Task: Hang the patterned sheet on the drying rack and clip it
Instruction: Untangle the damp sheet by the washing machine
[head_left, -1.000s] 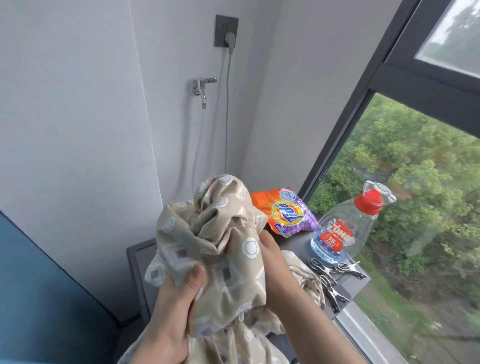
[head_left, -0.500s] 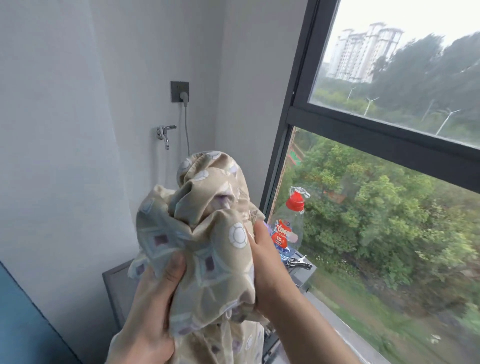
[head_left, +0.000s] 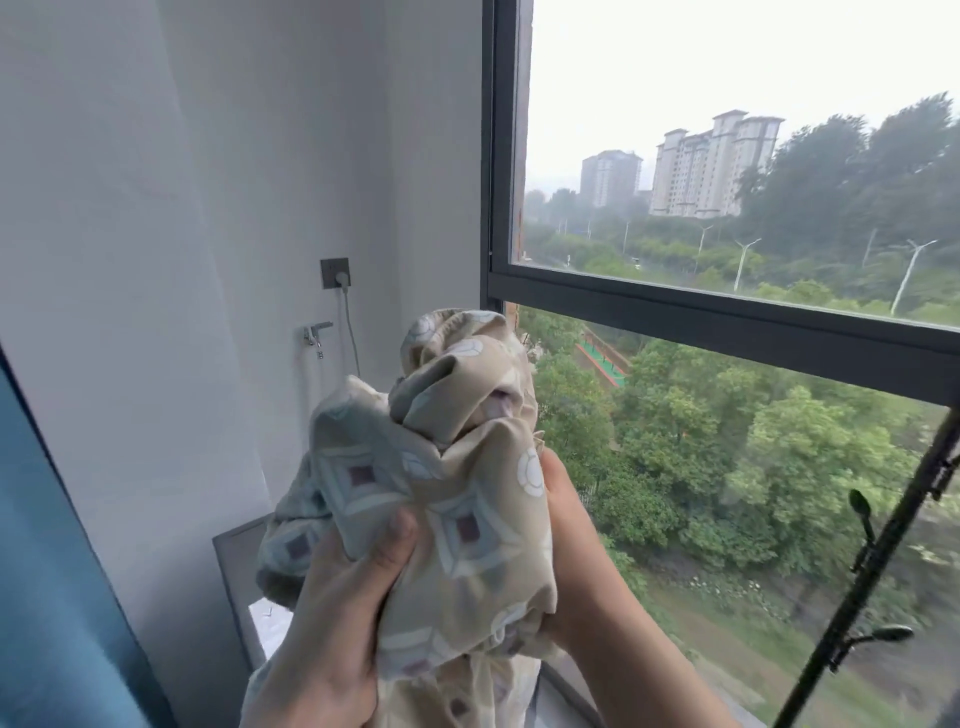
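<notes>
upward since the earlier frame went the bunched patterned sheet (head_left: 457, 493), held in the air before the window frame (head_left: 727, 322); a black hooked pole (head_left: 872, 571) had come into view at lower right, well apart from it. the left hand (head_left: 337, 623) gripped the cloth's front, thumb curled over it; the right hand (head_left: 566, 561) clasped its right side, fingertips hidden in folds

The person's got a beige cloth sheet printed with squares and circles (head_left: 467, 483) wadded into a lump between both hands. The left hand (head_left: 337, 629) grips it from the near side, thumb dug into the cloth. The right hand (head_left: 566, 545) wraps the other side, fingers lost behind the folds. Loose cloth hangs below the grip. Off to its right, well apart, slants a thin black pole with small hooks (head_left: 872, 566). Up and left of the grip are a chrome wall tap (head_left: 316, 332) and a grey wall socket (head_left: 334, 273).
</notes>
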